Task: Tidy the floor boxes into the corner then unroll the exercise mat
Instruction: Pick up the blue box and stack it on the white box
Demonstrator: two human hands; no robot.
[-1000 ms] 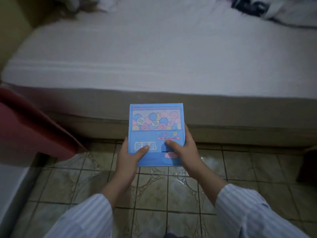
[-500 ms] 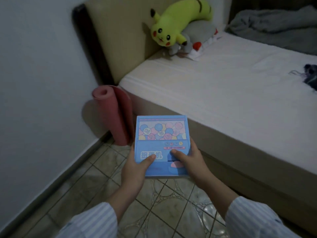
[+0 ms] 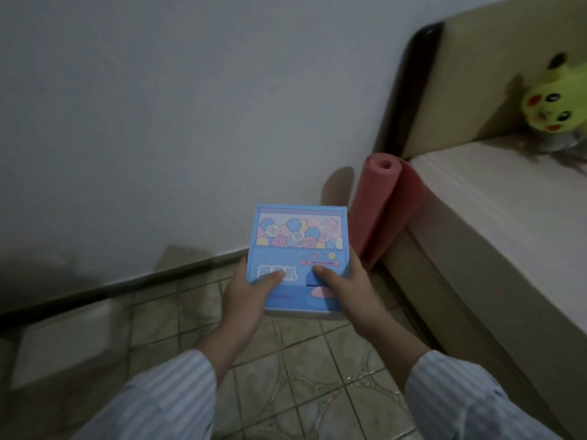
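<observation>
Single head view, looking forward and down from close above tiled floor, facing wall by bed

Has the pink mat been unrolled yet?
No, the mat is rolled up, standing on end between the wall and the bed.

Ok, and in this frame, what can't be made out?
All head view:
- Pale box on the floor at left: motion-blurred, no markings readable.
- Fingers of both hands: behind the blue box; only thumbs show.
- Foot of the rolled red mat: hidden behind the blue box and right hand.
- Yellow plush toy: body cut off by the right edge.
</observation>
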